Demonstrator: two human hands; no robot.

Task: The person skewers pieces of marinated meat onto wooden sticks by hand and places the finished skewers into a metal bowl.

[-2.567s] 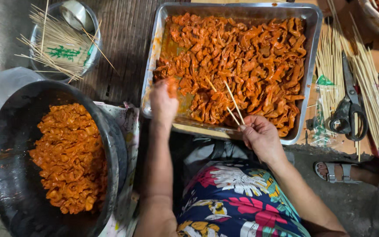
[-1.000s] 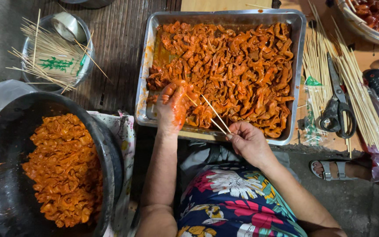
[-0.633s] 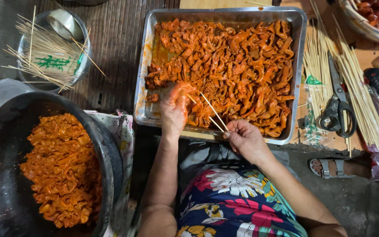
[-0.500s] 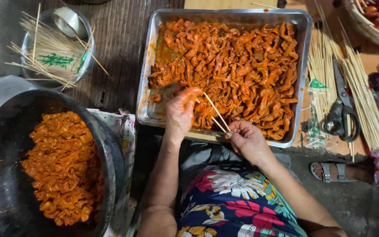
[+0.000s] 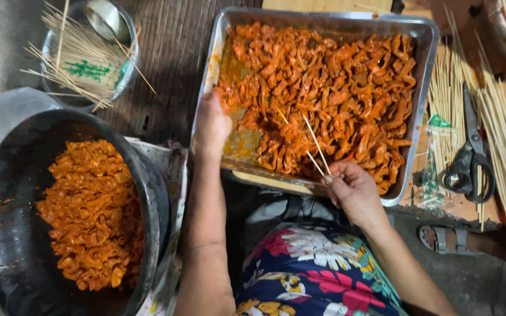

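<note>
Dark wooden boards carry a metal tray (image 5: 426, 70) of orange marinated meat (image 5: 346, 88). Thin skewers (image 5: 314, 143) are pinched by the right hand (image 5: 355, 190); the meat is touched by the left hand (image 5: 212, 126), loosely curled.

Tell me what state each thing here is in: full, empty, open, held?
Metal tray: nearly full of orange marinated meat.
Black pan: heaped with the same meat.
Skewers: gripped in right hand.
Left hand: resting at the tray's edge.
Scissors: closed, lying on loose sticks.
Steel bowl: holds sticks.
</note>
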